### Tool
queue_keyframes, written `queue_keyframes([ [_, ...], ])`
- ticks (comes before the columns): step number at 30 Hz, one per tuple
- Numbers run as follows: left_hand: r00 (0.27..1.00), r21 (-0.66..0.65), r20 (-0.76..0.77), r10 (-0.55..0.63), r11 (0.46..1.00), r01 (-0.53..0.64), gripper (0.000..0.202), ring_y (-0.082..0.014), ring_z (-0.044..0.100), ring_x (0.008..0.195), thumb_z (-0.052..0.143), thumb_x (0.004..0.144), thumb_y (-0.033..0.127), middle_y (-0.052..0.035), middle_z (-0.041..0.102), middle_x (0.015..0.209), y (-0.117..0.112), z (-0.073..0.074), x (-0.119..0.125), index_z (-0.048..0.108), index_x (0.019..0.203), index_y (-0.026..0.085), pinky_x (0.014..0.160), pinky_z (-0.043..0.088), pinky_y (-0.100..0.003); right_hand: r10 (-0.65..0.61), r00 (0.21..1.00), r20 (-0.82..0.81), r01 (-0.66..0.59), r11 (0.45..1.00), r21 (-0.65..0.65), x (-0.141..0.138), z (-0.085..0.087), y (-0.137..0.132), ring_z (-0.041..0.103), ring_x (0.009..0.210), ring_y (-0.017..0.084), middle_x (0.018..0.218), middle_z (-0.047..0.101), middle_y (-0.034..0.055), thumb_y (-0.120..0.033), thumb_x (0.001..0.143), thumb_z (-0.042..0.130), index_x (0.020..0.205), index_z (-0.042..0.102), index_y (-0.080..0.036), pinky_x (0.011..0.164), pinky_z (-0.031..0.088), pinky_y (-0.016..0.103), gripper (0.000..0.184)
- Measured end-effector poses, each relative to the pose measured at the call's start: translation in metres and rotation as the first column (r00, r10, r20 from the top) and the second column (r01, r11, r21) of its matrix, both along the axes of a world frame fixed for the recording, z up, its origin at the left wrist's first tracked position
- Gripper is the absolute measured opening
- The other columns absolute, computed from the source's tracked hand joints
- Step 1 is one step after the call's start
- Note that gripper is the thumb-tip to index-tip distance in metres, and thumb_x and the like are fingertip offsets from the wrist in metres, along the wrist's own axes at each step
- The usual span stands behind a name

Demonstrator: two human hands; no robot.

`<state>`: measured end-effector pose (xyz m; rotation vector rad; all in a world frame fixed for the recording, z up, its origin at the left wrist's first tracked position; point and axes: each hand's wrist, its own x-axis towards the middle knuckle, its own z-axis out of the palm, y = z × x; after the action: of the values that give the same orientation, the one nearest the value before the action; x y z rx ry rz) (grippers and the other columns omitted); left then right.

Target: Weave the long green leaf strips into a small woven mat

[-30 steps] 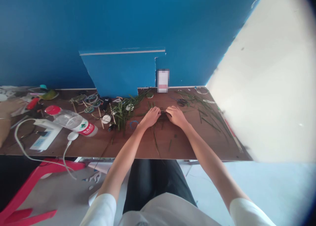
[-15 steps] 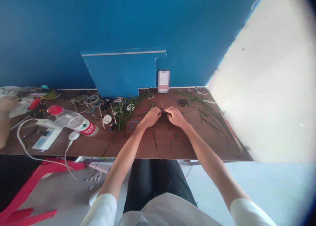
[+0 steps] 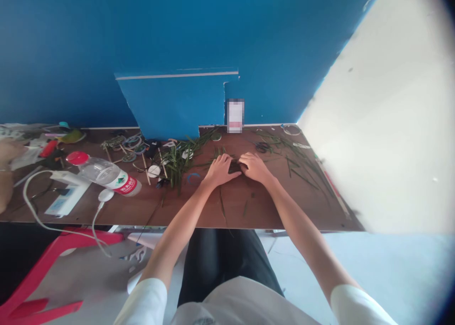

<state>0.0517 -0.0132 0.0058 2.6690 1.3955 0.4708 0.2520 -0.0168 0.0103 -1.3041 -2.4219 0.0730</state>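
My left hand (image 3: pixel 220 169) and my right hand (image 3: pixel 253 166) lie close together on the brown table (image 3: pixel 199 206), fingers bent down and pressed onto a small dark green woven piece of leaf strips (image 3: pixel 234 166) between them. Thin green strips stick out past the fingertips and one long strip (image 3: pixel 222 205) trails toward me. A pile of loose green leaves (image 3: pixel 177 161) lies just left of my left hand. More strips (image 3: pixel 298 168) are scattered to the right.
A clear bottle with a red cap (image 3: pixel 104 174) lies on its side at left, beside a white power strip (image 3: pixel 66 194) and cable. Round hoops and sticks (image 3: pixel 130 147) sit by the blue board (image 3: pixel 174 104). Another person's arm (image 3: pixel 6 173) shows at far left. Scissors (image 3: pixel 262 147) lie behind my right hand.
Both hands stayed on the woven piece with small finger shifts; my left hand's fingers spread slightly flatter. The other person's hand at far left moved a little.
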Motion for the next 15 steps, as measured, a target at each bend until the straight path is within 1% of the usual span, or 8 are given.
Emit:
queue_keyframes([
  [3,0.998,0.012,-0.037,0.052,0.999,-0.052,0.060,-0.0320,0.049,0.115,0.055,0.084,0.065,-0.0132,0.052,0.125,-0.005,0.001,0.007,0.053,0.120,0.018,0.096,0.042,-0.045,0.000,1.000,0.017,0.000,1.000,0.012,0.000,0.000,0.000,0.054,0.103,0.025,0.099,0.068,0.0078,-0.013,0.086,0.052,0.094,0.067,-0.019,0.086,0.036,0.036,0.018],
  [8,0.990,0.012,-0.055,0.127,0.992,-0.126,0.064,-0.0335,0.048,0.115,0.058,0.081,0.067,-0.0143,0.052,0.125,-0.010,0.002,0.016,0.054,0.120,0.017,0.096,0.041,-0.045,-0.010,0.999,0.030,0.009,1.000,0.016,0.000,-0.001,0.000,0.054,0.102,0.024,0.098,0.068,0.0077,-0.018,0.089,0.053,0.089,0.066,-0.019,0.084,0.035,0.035,0.014],
  [11,0.990,0.004,-0.048,0.136,0.991,-0.136,0.065,-0.0339,0.048,0.116,0.060,0.079,0.066,-0.0139,0.052,0.126,-0.012,0.002,0.017,0.054,0.121,0.018,0.097,0.040,-0.046,-0.009,0.999,0.032,0.008,1.000,0.011,0.000,-0.001,0.000,0.054,0.102,0.024,0.098,0.068,0.0077,-0.019,0.090,0.053,0.088,0.066,-0.019,0.084,0.035,0.035,0.013],
  [15,0.993,-0.020,-0.040,0.109,0.994,-0.109,0.066,-0.0340,0.047,0.117,0.064,0.076,0.065,-0.0131,0.051,0.128,-0.011,0.004,0.013,0.053,0.123,0.019,0.097,0.041,-0.046,-0.022,0.999,0.025,0.021,1.000,0.022,0.000,-0.003,0.000,0.054,0.102,0.024,0.100,0.068,0.0079,-0.020,0.091,0.053,0.093,0.066,-0.019,0.084,0.035,0.036,0.013],
])
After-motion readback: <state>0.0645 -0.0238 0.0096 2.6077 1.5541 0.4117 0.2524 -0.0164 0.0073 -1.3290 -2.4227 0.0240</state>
